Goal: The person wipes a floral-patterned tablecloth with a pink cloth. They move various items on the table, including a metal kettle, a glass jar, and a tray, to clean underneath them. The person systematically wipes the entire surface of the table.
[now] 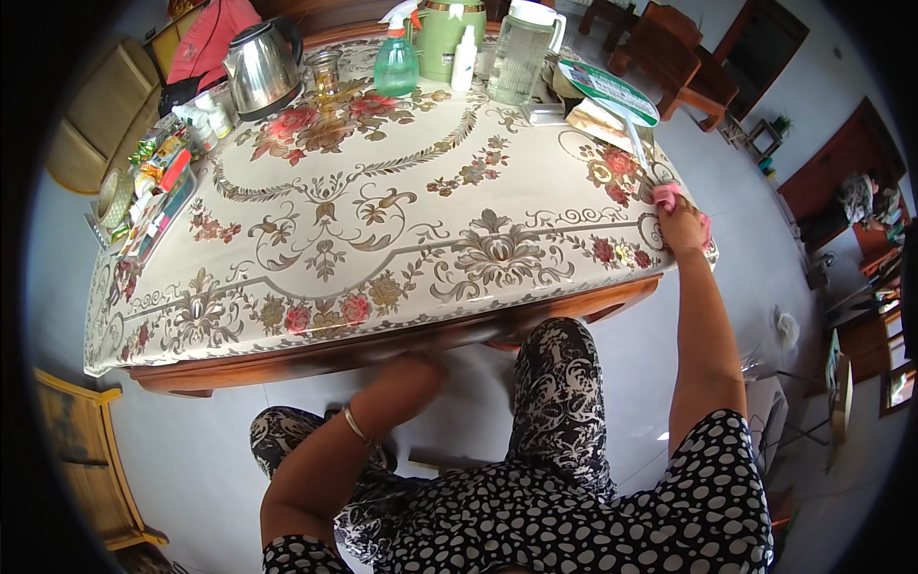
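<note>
My right hand (680, 230) is closed around a pink cloth (666, 196) and presses it on the right edge of the table, near the front corner. Part of the cloth bulges out beside the fingers. Under both lies a cream floral tablecloth (382, 225) with a glossy surface. My left hand (413, 379), a bangle on its wrist, hovers in front of the table's wooden front edge (402, 342), over my lap. Motion smears its fingers, so I cannot see whether they hold anything.
Along the back stand a steel kettle (260, 72), a green spray bottle (396, 65), a green flask (440, 43), a white bottle (464, 62) and a water jug (521, 57). A round green fan (609, 93) lies back right. At left sits a tray (158, 225) of small items.
</note>
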Demonstrator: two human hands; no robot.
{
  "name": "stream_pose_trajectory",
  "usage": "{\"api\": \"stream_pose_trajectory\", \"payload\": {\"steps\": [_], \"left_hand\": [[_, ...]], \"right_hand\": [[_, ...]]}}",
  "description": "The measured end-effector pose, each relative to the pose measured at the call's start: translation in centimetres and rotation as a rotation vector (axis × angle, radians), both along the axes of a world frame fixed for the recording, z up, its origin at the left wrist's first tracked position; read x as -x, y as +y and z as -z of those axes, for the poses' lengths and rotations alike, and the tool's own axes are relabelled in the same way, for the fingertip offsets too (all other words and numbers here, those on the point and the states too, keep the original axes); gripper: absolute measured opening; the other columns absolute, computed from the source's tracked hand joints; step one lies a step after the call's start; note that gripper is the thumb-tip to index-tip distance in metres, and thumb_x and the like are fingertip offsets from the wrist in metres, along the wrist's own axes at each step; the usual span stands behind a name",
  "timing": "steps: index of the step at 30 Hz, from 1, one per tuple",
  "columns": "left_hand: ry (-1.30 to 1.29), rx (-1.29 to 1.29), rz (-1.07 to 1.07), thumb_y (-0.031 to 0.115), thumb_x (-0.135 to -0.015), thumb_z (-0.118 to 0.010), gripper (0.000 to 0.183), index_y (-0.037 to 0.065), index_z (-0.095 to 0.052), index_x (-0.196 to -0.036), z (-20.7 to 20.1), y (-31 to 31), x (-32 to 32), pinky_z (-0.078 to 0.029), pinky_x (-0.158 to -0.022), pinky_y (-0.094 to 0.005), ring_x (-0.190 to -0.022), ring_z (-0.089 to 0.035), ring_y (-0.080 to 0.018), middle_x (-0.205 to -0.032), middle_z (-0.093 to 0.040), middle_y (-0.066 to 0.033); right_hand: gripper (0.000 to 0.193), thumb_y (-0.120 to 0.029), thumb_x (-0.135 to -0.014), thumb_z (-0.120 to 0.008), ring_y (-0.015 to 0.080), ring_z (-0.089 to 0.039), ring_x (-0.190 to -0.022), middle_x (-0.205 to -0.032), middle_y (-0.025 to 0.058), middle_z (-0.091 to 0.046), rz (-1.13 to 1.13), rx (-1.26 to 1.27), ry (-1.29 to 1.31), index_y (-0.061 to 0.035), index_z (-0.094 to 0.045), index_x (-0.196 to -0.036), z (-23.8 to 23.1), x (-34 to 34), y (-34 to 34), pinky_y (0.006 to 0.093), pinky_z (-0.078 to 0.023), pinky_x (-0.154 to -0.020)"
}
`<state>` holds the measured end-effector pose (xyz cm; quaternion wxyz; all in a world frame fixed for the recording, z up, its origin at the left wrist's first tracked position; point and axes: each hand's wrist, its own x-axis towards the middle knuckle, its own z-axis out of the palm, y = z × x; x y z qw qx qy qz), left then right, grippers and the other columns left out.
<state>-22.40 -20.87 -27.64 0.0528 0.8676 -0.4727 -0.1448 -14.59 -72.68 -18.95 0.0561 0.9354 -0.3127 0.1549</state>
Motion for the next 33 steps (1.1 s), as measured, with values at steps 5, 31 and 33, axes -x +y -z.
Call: {"api": "stream_pose_trajectory", "payload": {"steps": [5,31,33], "left_hand": [[-0.006,0.048,0.055,0.024,-0.079,-0.07,0.019,0.008,-0.066,-0.086,-0.7,0.1,0.7,-0.05,-0.082,-0.0414,-0.087,-0.065,-0.0293,-0.091,-0.065,-0.0117],[-0.162,0.299,0.131,0.013,-0.075,-0.058,0.004,0.01,-0.06,-0.077,-0.2,1.0,1.6,-0.049,-0.072,-0.0342,-0.077,-0.061,-0.0198,-0.079,-0.059,-0.0036],[-0.155,0.342,0.125,0.013,-0.076,-0.058,0.004,0.01,-0.06,-0.077,-0.2,1.0,1.7,-0.049,-0.073,-0.0343,-0.077,-0.061,-0.02,-0.079,-0.059,-0.0037]], "right_hand": [[0.046,-0.033,-0.088,-0.053,0.0346,-0.048,-0.123,-0.129,0.0139,-0.057,-0.306,0.055,-0.122,-0.0074,-0.054,-0.126,0.5,-3.8,5.3,0.0435,-0.038,-0.104],[0.048,-0.04,-0.092,-0.045,0.0303,-0.048,-0.123,-0.13,0.0113,-0.057,-0.518,0.143,0.163,-0.0061,-0.057,-0.125,-2.6,-15.9,29.6,0.0481,-0.035,-0.101],[0.046,-0.039,-0.092,-0.046,0.0318,-0.051,-0.118,-0.125,0.0129,-0.06,-0.573,0.164,0.106,-0.0067,-0.057,-0.123,-2.2,-17.0,31.5,0.0491,-0.039,-0.097]]}}
